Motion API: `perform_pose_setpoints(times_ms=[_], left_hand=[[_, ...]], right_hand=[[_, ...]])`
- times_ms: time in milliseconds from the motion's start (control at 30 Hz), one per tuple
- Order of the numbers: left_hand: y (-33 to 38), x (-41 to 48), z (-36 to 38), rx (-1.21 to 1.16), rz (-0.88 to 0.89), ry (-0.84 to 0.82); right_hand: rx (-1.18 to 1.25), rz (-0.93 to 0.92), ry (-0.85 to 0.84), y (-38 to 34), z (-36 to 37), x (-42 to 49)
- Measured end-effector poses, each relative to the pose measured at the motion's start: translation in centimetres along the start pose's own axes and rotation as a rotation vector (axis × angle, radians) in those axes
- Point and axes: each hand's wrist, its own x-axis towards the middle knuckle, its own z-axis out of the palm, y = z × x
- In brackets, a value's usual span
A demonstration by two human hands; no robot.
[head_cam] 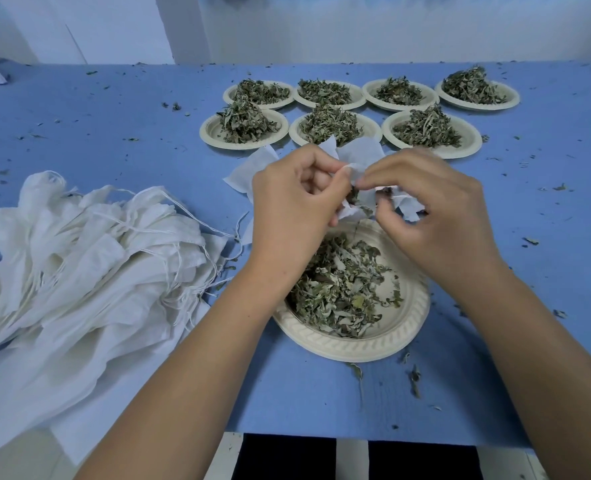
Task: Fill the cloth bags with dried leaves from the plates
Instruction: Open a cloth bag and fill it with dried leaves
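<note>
Above the blue table (114,116), fingers (334,183) of left hand (287,202) and right hand (439,209) pinch the cloth bag (360,154) between them.

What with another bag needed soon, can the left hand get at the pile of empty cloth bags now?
Probably yes, once freed: the left hand pinches the bag over the plate, but the pile of cloth bags lies to its left with nothing between.

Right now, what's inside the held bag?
Dried leaves show at the mouth of the cloth bag, pinched by left hand and right hand. Cloth and fingers hide the fill level.
</note>
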Motion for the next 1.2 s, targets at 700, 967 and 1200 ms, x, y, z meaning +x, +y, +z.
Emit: perform_pose_setpoints(times_ms=[700, 967, 1200], left_hand=[[0.8, -0.1, 0.1, -0.212, -0.116, -0.113], [0.4, 1.0, -1.3, -0.227, -0.056, 0.405], [0.3, 0.8, -1.0, -0.202, -0.05, 0.34]], right_hand=[[-0.069, 0.072, -0.415, -1.3, 0.6, 0.0], [0.266, -0.023, -0.307, -1.3, -0.4, 0.1], [0.335, 0.012, -0.76, -1.4, 1.3, -0.7]])
